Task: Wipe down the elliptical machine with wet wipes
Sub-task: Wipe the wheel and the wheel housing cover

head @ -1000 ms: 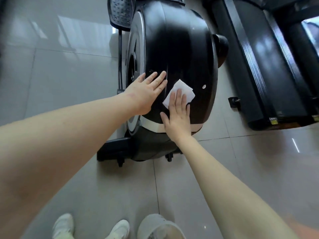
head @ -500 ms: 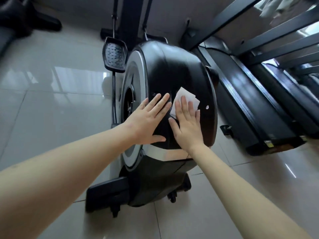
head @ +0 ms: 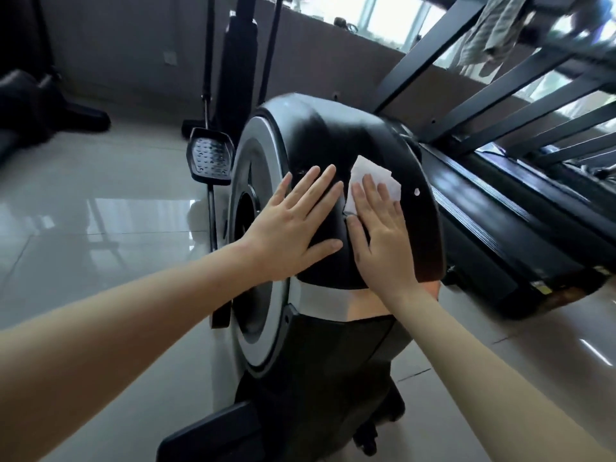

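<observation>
The wipe lies flat on the upper right of the elliptical's curved black cover, pinned only by the straight fingers of the right hand. If pressure lightens on that glossy slope, it could bunch, slide out or leave streaks. The left hand presses flat just beside it, fingers spread and straight, holding nothing.
</observation>
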